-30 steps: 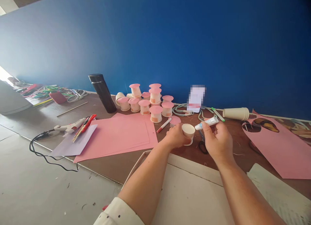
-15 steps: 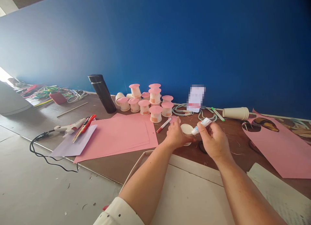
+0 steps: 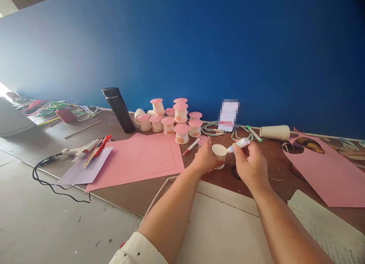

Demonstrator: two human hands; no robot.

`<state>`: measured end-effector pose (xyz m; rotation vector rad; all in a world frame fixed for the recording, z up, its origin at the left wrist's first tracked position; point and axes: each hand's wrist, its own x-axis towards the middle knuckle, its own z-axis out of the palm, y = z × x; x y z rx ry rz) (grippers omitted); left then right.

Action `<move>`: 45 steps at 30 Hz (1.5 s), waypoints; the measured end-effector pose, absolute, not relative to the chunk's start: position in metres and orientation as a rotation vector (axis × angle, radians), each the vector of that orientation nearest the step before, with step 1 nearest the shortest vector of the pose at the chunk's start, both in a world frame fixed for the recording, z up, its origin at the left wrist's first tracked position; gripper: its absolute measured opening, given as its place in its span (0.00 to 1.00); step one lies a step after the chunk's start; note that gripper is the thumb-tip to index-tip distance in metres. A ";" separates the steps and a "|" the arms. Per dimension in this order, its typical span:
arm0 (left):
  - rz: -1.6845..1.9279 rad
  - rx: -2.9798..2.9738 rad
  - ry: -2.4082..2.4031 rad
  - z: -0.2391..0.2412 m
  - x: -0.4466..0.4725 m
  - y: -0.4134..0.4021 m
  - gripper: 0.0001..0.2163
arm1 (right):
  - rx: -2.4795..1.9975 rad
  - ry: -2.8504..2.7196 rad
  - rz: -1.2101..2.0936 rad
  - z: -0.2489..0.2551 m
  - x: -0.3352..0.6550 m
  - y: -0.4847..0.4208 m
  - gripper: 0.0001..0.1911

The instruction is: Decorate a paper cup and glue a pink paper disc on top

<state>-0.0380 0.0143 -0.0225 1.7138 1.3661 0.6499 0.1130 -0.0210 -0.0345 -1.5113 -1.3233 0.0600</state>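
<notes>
My left hand (image 3: 204,157) is closed round the side of a small paper cup (image 3: 219,150) that stands on the brown table. In my right hand (image 3: 253,166) is a white glue tube (image 3: 238,144), its narrow tip pointing left at the cup's rim. A pink paper disc (image 3: 203,140) lies just behind my left hand, partly hidden by it. Beside the disc is a white and red marker (image 3: 191,146). Several paper cups with pink disc tops (image 3: 181,134) stand grouped behind, some stacked on others.
Pink paper sheets (image 3: 137,157) lie left of my hands, with a glue gun (image 3: 81,149) and red utility knife (image 3: 98,150) beyond. A black flask (image 3: 119,110) stands behind them. At the right are stacked cups (image 3: 274,132) on their side and a cut pink sheet (image 3: 333,173). A phone (image 3: 229,116) leans against the blue wall.
My left thumb has shifted, and more of the cup's side now shows. The glue tube stays by the rim in my right hand, tilted slightly flatter. The view has shifted a little.
</notes>
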 end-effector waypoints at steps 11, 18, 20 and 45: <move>0.632 1.721 1.370 -0.020 -0.039 0.014 0.49 | -1.474 -1.357 0.079 -0.030 0.110 -0.025 0.19; 0.621 1.703 1.358 -0.019 -0.039 0.013 0.47 | -1.409 -1.496 0.124 -0.028 0.105 -0.029 0.17; 0.624 1.697 1.348 -0.020 -0.039 0.013 0.47 | -1.389 -1.510 0.169 -0.028 0.104 -0.030 0.17; 0.686 1.672 1.319 -0.026 -0.039 0.016 0.41 | -1.469 -1.308 0.089 -0.031 0.107 -0.026 0.22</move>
